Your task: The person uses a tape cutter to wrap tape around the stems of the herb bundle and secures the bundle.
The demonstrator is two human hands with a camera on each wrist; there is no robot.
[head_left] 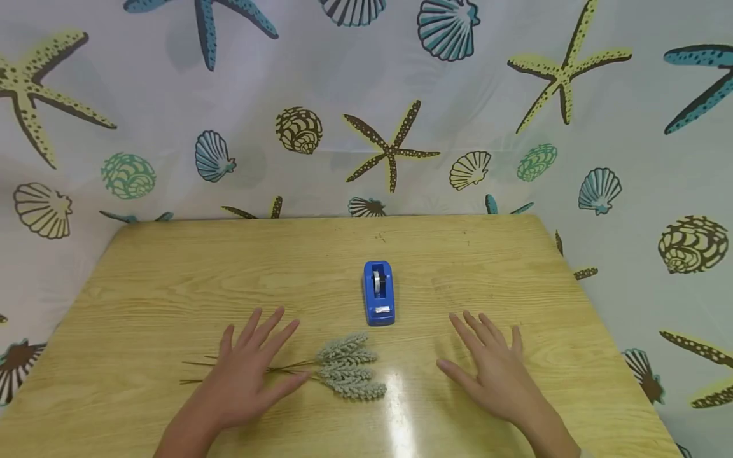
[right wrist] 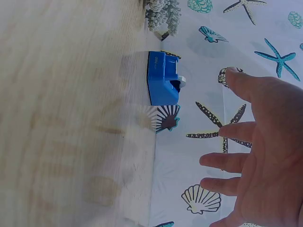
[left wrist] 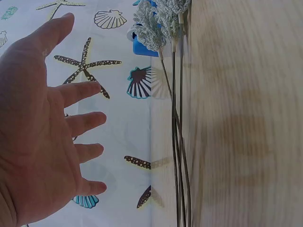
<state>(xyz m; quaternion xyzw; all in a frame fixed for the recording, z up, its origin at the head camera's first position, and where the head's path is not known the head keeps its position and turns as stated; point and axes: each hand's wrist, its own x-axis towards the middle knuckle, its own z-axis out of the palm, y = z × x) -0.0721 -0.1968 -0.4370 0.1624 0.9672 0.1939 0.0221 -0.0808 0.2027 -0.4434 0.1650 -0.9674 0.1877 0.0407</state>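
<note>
My left hand (head_left: 243, 378) hovers with spread fingers above the stems of a bunch of pale green artificial wheat-like sprigs (head_left: 349, 369), hiding part of them. In the left wrist view, the dark thin stems (left wrist: 175, 123) run lengthwise, and the hand is apart from them. To the right, my right hand (head_left: 495, 372) is spread above the bare wood and holds nothing. A blue tape dispenser (head_left: 379, 312) stands between and beyond the hands, a small roll of tape in its slot. The right wrist view shows this dispenser (right wrist: 162, 85) from the side.
Everything lies on a light wooden table (head_left: 229, 267). Behind it and along its sides hangs a white cloth (head_left: 252, 83) printed with starfish and seashells. Light glares off the table near its front edge, right of the sprigs.
</note>
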